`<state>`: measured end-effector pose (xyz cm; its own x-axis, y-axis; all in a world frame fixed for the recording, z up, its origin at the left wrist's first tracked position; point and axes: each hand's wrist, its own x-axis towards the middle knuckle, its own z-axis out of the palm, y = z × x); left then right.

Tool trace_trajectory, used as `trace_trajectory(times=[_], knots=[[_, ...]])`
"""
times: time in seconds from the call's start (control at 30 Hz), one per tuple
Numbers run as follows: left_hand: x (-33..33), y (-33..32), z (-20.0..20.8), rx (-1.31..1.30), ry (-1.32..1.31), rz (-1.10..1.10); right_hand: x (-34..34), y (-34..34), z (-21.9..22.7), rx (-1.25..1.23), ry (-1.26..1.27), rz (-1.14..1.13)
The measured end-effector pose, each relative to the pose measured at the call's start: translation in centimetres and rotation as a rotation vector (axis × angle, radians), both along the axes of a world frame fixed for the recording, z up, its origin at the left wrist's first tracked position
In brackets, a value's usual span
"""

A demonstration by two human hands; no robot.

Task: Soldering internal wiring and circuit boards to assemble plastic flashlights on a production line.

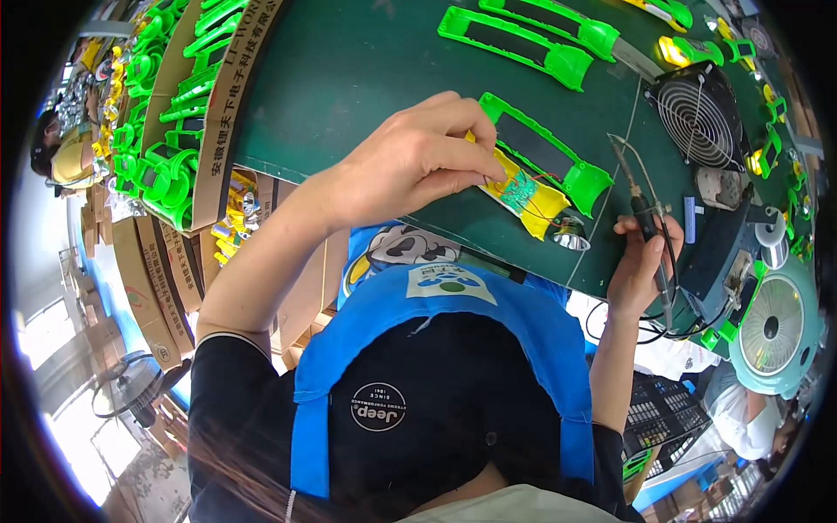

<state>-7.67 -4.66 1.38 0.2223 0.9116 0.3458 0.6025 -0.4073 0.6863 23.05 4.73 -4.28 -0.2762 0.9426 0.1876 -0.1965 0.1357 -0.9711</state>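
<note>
My left hand (427, 152) reaches over the bench with thumb and fingers pinched on a thin wire at the yellow lamp housing (547, 207). A small green circuit board (520, 189) with thin wires lies in that housing. A shiny reflector cup (571, 235) sits at its near right end. Just behind lies a bright green frame (586, 186) with a dark inner panel, partly covered by my hand. My right hand (636, 270) grips a black-handled soldering iron (643, 218) at the bench's near edge. Its tip points up and away, apart from the board.
More green frames (523, 42) lie at the far side of the green bench (349, 78). A black square fan (697, 118) stands right, near a blue cell (690, 220), a solder spool (771, 237) and a grey-blue box (719, 261). A carton (231, 96) of green parts stands left.
</note>
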Motion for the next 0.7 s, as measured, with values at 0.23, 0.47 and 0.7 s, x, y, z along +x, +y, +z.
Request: trace_trajectory(times=[0.23,0.47,0.7], knots=[[1.1,1.6,-0.7,-0.13,0.072,-0.04,0.3,1.8,1.9,-0.179,-0.039,0.149],[2.5,1.6,0.5,-0.248,0.255,0.03,-0.9,3.3,3.1,-0.352,-0.137,0.332],[3.3,2.4,1.6,-0.339,0.423,0.043,-1.9,3.8,3.8,-0.361,-0.217,0.477]])
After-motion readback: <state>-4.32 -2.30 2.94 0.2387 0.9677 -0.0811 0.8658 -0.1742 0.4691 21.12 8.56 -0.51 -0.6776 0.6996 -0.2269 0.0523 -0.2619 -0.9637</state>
